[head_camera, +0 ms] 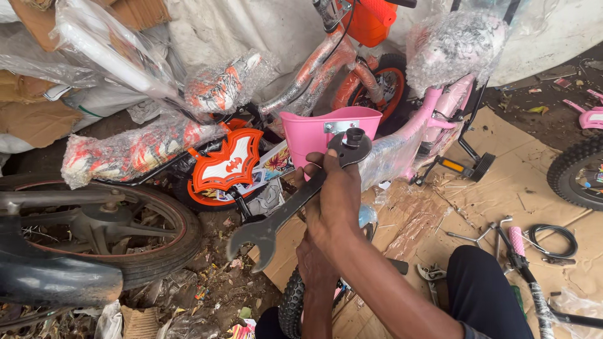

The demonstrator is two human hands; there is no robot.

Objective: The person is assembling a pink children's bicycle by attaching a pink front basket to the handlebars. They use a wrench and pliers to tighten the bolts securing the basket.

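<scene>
The right hand (pixel 336 194) is gripping a big spanner (pixel 295 201) slanting from upper right to its open jaw lower left; the left hand (pixel 314 267), grip hidden, is sitting below, behind a pink basket (pixel 314 129).

Flattened brown cardboard (pixel 502 182) spread over dark dirt ground (pixel 553 119); lying on it, a coiled black cable (pixel 553 238), thin metal tools (pixel 477 235). Littered with scraps (pixel 207 289) at left.
</scene>
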